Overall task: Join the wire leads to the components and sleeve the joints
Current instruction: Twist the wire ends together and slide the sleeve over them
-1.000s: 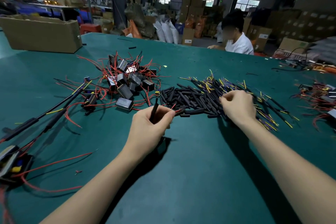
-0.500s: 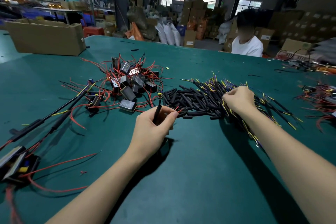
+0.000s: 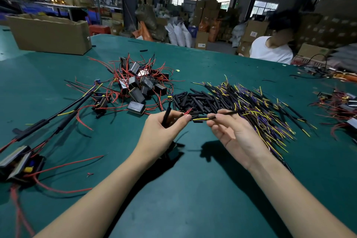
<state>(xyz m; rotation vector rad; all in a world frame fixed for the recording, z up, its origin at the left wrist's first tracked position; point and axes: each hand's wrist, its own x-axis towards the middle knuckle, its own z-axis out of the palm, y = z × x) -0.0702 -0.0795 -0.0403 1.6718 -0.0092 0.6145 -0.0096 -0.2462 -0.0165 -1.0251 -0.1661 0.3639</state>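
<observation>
Green felt covers our table (image 3: 193,199), and at its far left lie finished harnesses (image 3: 48,121) already sleeved in black, with the heap of black boxes and red wires (image 3: 139,85) beyond them. Our left hand (image 3: 162,131) grips a black sleeve (image 3: 166,117) and pinches a red lead (image 3: 187,111) at its fingertips. Half a second ago our right hand was still digging in the pile of cut wires (image 3: 257,106); now it has come back, palm up, thumb and forefinger pinching one yellow-tipped wire (image 3: 201,119). The two ends sit just apart, nearly tip to tip, over the loose sleeves (image 3: 195,100). We judge that picking is done and joining comes next.
</observation>
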